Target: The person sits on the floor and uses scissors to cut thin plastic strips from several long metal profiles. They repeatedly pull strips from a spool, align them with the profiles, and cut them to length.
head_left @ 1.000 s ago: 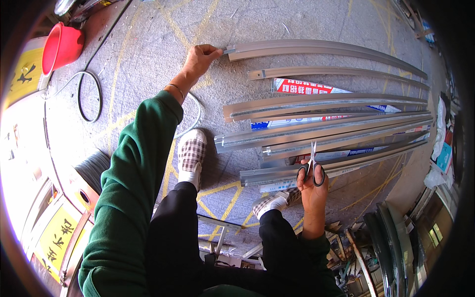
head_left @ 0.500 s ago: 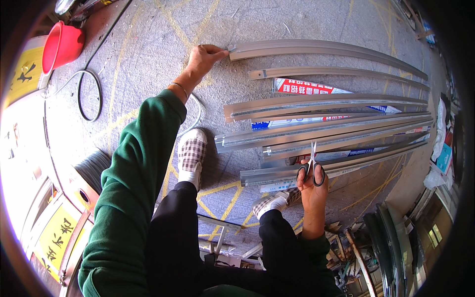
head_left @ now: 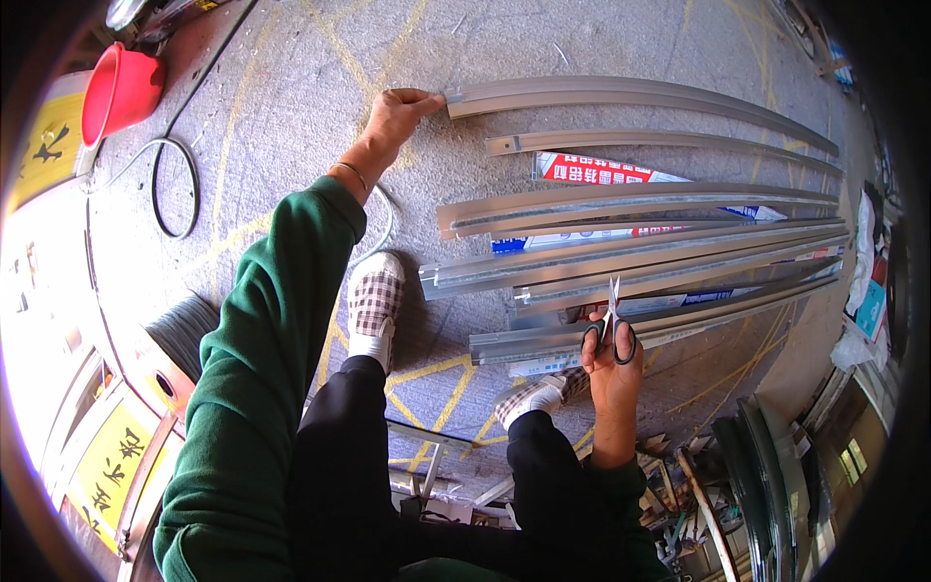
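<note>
My left hand [head_left: 392,124] reaches far forward, thumb and fingers pinched at the near-left end of the farthest long metal profile [head_left: 621,94]. Whether a thin film or tape lies between the fingertips is too small to make out. Low on the right, my right hand [head_left: 615,386] holds a pair of scissors [head_left: 612,325] with dark handles. Its fingers are in and around the handle loops, and the blades point away from me, slightly apart. Between my hands lie several more metal profiles [head_left: 601,211], side by side on the floor.
Printed red, white and blue wrapping [head_left: 592,169] lies among the profiles. A red bucket [head_left: 121,92] stands far left, near a looped dark hose [head_left: 176,184]. A cable reel [head_left: 179,335] sits by my left arm. Scrap pieces [head_left: 684,504] and curved dark strips [head_left: 761,485] are at lower right.
The profiles' near ends have shifted very slightly left, and my left fingertips with them. My right hand and the scissors look unchanged.
</note>
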The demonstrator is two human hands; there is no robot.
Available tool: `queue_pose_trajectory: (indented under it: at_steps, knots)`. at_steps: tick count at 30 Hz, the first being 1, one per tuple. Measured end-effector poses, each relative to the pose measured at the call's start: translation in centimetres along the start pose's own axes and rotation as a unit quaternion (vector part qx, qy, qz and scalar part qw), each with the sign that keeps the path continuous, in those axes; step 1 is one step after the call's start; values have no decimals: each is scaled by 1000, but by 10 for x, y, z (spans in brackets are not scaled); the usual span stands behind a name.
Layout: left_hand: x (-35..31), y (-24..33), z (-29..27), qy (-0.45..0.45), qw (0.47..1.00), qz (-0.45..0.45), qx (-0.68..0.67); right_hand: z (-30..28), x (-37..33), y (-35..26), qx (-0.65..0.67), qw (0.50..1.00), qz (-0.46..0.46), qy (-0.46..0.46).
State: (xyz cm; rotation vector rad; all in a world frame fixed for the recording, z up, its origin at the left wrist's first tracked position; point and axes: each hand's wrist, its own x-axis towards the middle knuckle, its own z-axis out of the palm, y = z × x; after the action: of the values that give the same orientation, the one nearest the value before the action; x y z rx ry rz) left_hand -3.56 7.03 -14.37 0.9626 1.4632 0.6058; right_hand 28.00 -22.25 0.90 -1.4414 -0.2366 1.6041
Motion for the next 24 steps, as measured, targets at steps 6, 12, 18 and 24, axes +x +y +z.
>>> queue_pose_trajectory:
  at_steps: [6, 12, 18, 24]
  knots:
    - [1, -1, 3, 27, 1000, 11, 4, 1, 0, 1, 0, 1000, -7, 0]
    - [1, -2, 7, 33, 999, 33, 12, 1, 0, 1, 1, 1000, -5, 0]
    - [0, 0, 9, 43, 999, 1, -17, 0, 0, 1, 1, 1000, -1, 7]
    - [-3, 1, 11, 55, 998, -5, -15, 1, 0, 1, 0, 1000, -7, 1]
